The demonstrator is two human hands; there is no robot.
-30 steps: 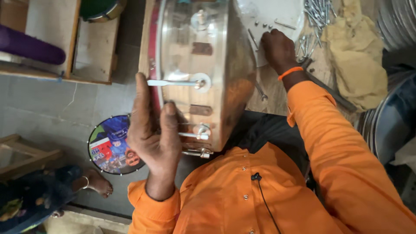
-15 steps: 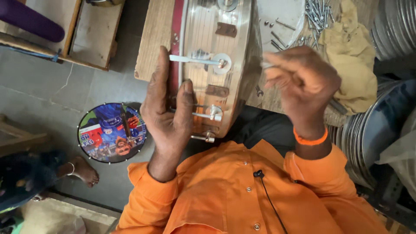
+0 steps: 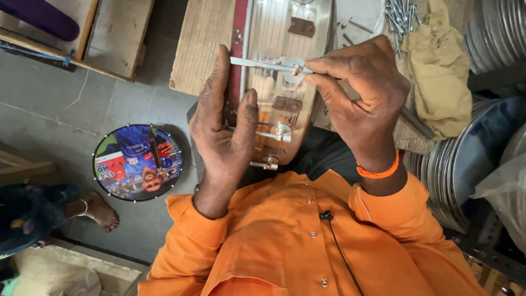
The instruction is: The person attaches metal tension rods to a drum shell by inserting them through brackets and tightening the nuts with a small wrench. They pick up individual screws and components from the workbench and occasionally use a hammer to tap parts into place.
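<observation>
Landmark: ok so I'm placing everything off the drum shell (image 3: 285,82), the shiny metal cylinder lying on its side in the middle of my view, resting on the wooden tabletop (image 3: 200,49).

Far left of the shell: a wooden frame (image 3: 112,35) on the grey floor (image 3: 66,115), with something purple (image 3: 38,16) lying across its corner.

Lower left of the shell: a small round drum (image 3: 137,161) with a colourful printed head flat on the floor, and further out somebody else's bare foot (image 3: 96,211) with an anklet.

Left hand (image 3: 224,137): mine, pressed flat against the shell's near side by the red rim, fingers stretched up along it, thumb over the front. Steadying it, not closed around anything.

Tension rods: a long one (image 3: 257,63) runs across the shell at the top, a shorter one (image 3: 268,135) sits lower down, just beside my left thumb.

Right hand (image 3: 359,93): fingers pinched together on the end of the top rod, right at the round lug on the shell. Can't tell whether there's a nut in the pinch.

Above right of the shell: loose bolts (image 3: 402,13) scattered on the tabletop.

Right of the shell: a crumpled yellow cloth (image 3: 438,71), then stacked metal hoops (image 3: 455,170) well off to the edge.
</observation>
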